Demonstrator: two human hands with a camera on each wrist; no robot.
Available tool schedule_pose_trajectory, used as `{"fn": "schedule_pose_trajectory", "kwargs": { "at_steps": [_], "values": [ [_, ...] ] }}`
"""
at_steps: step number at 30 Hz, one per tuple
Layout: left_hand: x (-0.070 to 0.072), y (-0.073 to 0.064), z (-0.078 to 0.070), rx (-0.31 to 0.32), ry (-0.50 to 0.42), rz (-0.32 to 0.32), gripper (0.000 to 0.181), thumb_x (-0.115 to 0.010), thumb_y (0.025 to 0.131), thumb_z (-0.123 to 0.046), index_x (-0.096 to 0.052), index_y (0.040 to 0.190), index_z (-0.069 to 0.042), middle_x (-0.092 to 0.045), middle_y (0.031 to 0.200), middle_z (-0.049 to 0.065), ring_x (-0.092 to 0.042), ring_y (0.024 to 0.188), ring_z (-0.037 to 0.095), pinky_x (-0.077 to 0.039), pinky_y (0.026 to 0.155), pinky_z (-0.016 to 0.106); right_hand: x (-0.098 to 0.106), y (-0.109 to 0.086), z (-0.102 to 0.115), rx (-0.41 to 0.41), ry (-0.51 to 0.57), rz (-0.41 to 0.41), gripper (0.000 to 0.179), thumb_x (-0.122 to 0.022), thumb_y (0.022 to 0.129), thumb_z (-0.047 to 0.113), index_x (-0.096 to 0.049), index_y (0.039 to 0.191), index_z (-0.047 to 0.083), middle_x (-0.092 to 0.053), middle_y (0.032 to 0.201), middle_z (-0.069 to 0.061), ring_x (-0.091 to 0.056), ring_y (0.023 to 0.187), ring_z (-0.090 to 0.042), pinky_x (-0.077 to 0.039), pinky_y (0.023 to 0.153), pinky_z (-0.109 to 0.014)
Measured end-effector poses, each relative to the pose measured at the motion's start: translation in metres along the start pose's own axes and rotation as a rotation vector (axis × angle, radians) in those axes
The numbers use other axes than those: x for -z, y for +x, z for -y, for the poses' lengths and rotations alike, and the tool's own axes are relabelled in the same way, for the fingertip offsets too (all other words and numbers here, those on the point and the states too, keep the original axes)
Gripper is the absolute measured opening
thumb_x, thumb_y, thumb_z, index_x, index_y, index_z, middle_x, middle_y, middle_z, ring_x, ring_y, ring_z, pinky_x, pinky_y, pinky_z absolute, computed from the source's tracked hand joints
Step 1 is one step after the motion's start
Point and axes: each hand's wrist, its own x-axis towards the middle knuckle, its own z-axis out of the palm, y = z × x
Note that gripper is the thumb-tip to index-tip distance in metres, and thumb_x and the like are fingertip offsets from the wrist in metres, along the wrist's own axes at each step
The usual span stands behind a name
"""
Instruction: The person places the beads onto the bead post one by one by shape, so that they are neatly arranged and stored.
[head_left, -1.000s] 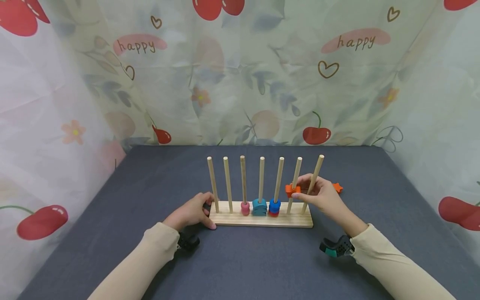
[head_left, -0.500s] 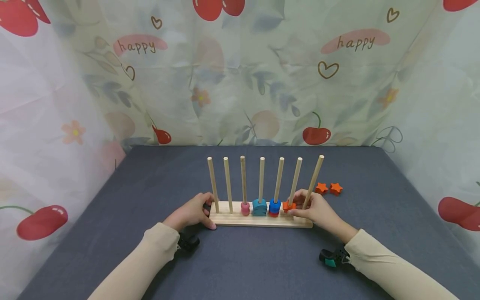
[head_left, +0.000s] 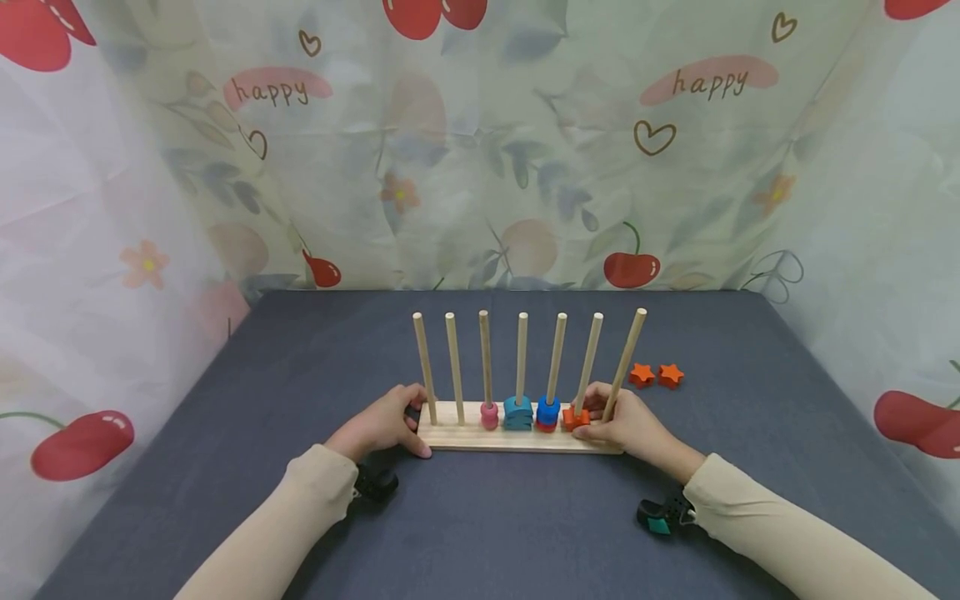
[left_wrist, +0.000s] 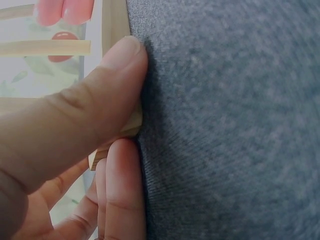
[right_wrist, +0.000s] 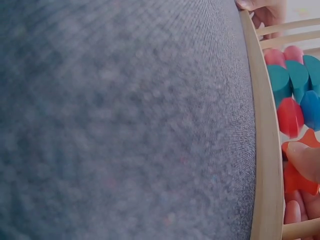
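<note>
A wooden peg board [head_left: 457,438] with several upright pegs lies across the table. My left hand [head_left: 385,423] grips its left end; in the left wrist view the thumb [left_wrist: 120,65] lies along the front edge, with fingers at the end. At the foot of the second peg from the right, my right hand [head_left: 622,421] pinches an orange star bead [head_left: 575,418]. That bead sits around the peg, low by the base. To its left, blue and red beads [head_left: 547,412], teal blocks [head_left: 517,413] and pink beads [head_left: 489,415] are threaded on separate pegs.
Two loose orange star beads [head_left: 670,376] lie on the dark tablecloth [head_left: 480,525] behind the right hand. The rightmost peg [head_left: 626,362] rises right beside that hand. A printed curtain [head_left: 480,167] stands behind and along both sides.
The right hand has come down along the second peg from the right, bringing the orange star bead to the base. The left hand has stayed on the board's end.
</note>
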Motion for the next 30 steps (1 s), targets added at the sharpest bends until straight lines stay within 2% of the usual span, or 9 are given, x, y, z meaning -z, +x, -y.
{"fn": "schedule_pose_trajectory", "kwargs": {
  "at_steps": [5, 11, 15, 20, 24, 26, 30],
  "values": [
    [0.000, -0.001, -0.001, 0.003, 0.002, 0.000, 0.071, -0.091, 0.058, -0.001, -0.055, 0.119, -0.007, -0.046, 0.114, 0.011, -0.054, 0.093, 0.022, -0.047, 0.079, 0.033, -0.001, 0.001, -0.001, 0.011, 0.025, -0.001, 0.036, -0.084, 0.073, 0.010, -0.061, 0.100, 0.004, -0.069, 0.096, -0.010, -0.060, 0.082, -0.018, -0.050, 0.072, -0.024],
    [0.000, -0.003, -0.002, -0.001, -0.005, 0.002, 0.071, -0.091, 0.058, -0.002, -0.055, 0.119, -0.007, -0.046, 0.114, 0.011, -0.055, 0.093, 0.022, -0.048, 0.079, 0.033, 0.001, -0.001, 0.000, 0.025, 0.089, 0.017, 0.043, -0.084, 0.074, 0.010, -0.059, 0.109, 0.000, -0.066, 0.111, -0.018, -0.063, 0.091, -0.020, -0.052, 0.078, -0.023],
    [0.000, -0.004, -0.003, -0.009, -0.004, 0.007, 0.071, -0.091, 0.059, -0.003, -0.055, 0.119, -0.007, -0.046, 0.114, 0.012, -0.055, 0.093, 0.022, -0.048, 0.079, 0.033, 0.006, -0.004, 0.002, 0.028, 0.136, 0.052, 0.053, -0.082, 0.077, 0.010, -0.055, 0.121, -0.003, -0.061, 0.122, -0.022, -0.063, 0.103, -0.026, -0.053, 0.088, -0.032],
    [0.001, -0.003, -0.003, -0.012, -0.003, 0.006, 0.071, -0.092, 0.058, -0.003, -0.055, 0.119, -0.007, -0.047, 0.114, 0.012, -0.056, 0.093, 0.022, -0.048, 0.078, 0.033, 0.020, -0.011, 0.004, 0.044, 0.168, 0.091, 0.066, -0.080, 0.079, 0.012, -0.046, 0.134, -0.003, -0.054, 0.132, -0.024, -0.055, 0.119, -0.038, -0.046, 0.098, -0.046],
    [0.001, -0.003, -0.002, -0.013, -0.001, 0.006, 0.071, -0.092, 0.058, -0.003, -0.055, 0.119, -0.007, -0.047, 0.114, 0.012, -0.055, 0.093, 0.022, -0.048, 0.078, 0.033, 0.036, -0.016, 0.006, 0.101, 0.151, 0.092, 0.073, -0.079, 0.080, 0.011, -0.040, 0.141, -0.002, -0.050, 0.136, -0.027, -0.049, 0.126, -0.043, -0.043, 0.100, -0.048],
    [0.001, -0.003, -0.002, -0.013, -0.002, 0.007, 0.071, -0.092, 0.058, -0.003, -0.055, 0.119, -0.007, -0.047, 0.114, 0.012, -0.056, 0.093, 0.022, -0.048, 0.078, 0.033, 0.044, -0.017, 0.008, 0.130, 0.132, 0.079, 0.075, -0.078, 0.080, 0.009, -0.038, 0.143, -0.001, -0.048, 0.138, -0.027, -0.048, 0.127, -0.040, -0.043, 0.101, -0.045],
    [0.001, -0.003, -0.001, -0.019, 0.003, 0.007, 0.071, -0.092, 0.058, -0.004, -0.055, 0.119, -0.006, -0.047, 0.115, 0.012, -0.056, 0.093, 0.022, -0.049, 0.079, 0.033, 0.063, -0.023, 0.012, 0.146, 0.103, 0.013, 0.074, -0.076, 0.082, 0.009, -0.037, 0.143, 0.000, -0.044, 0.143, -0.026, -0.053, 0.124, -0.012, -0.045, 0.100, -0.027]
  ]
}}
